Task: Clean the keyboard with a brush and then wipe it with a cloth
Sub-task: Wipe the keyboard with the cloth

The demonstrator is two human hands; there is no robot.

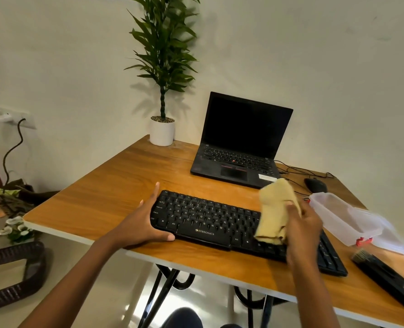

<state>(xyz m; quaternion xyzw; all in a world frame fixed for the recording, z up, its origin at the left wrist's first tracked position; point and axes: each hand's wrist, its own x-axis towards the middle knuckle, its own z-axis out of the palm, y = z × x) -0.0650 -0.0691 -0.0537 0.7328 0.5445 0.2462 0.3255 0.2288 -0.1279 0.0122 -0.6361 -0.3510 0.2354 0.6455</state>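
A black keyboard [210, 221] lies across the front of the wooden table [115, 185]. My left hand [141, 223] grips its left end, thumb on the front edge and fingers along the side. My right hand [302, 230] holds a crumpled yellow cloth [275, 209] just above the keyboard's right half, and the cloth's lower end hangs onto the keys. The brush [385, 278], black-handled with pale bristles, lies on the table at the far right, apart from both hands.
An open black laptop [241, 143] stands behind the keyboard, with a mouse [315, 185] and cables to its right. A clear plastic box [343, 218] sits right of the keyboard. A potted plant [162, 131] occupies the back corner. A dark basket [14, 275] is on the floor left.
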